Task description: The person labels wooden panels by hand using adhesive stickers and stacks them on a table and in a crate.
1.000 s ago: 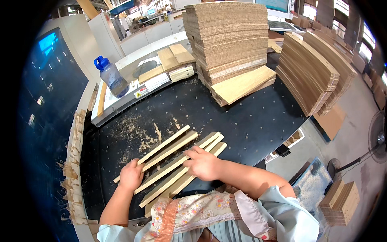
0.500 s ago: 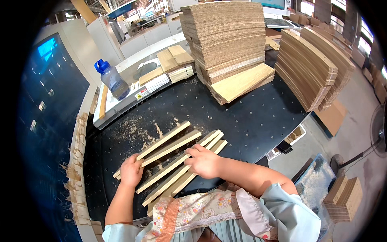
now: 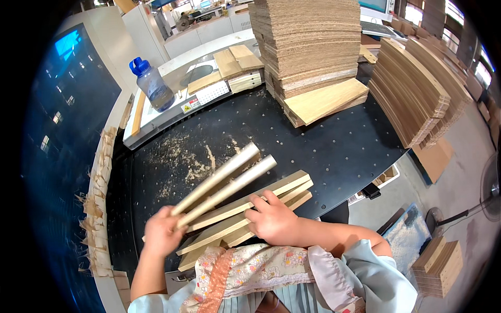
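My left hand is closed round the near ends of two pale wooden strips. Their far ends are spread apart and blurred, apparently lifted off the black table. Beside them, several more wooden strips lie slanting in a loose bunch close to my apron. My right hand has its fingers curled over these, gripping them near the middle. The palm side of both hands is hidden.
Sawdust litters the black table. A tall stack of boards stands at the back, curved board stacks at the right. A blue-capped water bottle stands on a white ledge at the left. A fan is far right.
My left hand has raised the two strips, which now look blurred. The other strips have shifted right and closer together under my right hand. The whole view has moved slightly.
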Motion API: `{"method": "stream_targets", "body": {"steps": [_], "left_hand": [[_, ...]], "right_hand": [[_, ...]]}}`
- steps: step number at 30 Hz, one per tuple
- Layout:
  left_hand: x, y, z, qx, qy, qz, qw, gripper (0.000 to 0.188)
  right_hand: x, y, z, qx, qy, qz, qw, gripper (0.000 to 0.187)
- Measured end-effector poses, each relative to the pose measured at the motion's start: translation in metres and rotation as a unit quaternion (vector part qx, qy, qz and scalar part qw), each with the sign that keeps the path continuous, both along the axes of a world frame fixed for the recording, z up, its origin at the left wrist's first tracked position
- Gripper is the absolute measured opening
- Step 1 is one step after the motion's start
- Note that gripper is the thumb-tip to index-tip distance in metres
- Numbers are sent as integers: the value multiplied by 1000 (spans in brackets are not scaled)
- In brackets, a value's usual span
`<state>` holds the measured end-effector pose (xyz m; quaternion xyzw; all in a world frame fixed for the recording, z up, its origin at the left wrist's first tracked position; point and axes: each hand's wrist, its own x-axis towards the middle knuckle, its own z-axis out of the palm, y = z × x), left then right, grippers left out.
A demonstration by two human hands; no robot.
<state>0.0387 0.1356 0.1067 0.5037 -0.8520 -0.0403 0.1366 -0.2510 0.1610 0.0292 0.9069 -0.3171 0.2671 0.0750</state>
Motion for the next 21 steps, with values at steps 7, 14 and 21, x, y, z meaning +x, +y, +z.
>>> {"method": "stream_targets", "body": {"steps": [7, 14, 21], "left_hand": [[-3, 10, -16, -11, -23, -49, 998, 24], [1, -2, -30, 1, -33, -65, 997, 23], [-3, -24, -28, 115, -41, -75, 990, 20]], "right_hand": [[-4, 13, 3, 17, 2, 19, 1000, 11], [0, 5, -5, 46, 11, 41, 998, 10], [3, 0, 4, 92, 61, 30, 993, 9]]}}
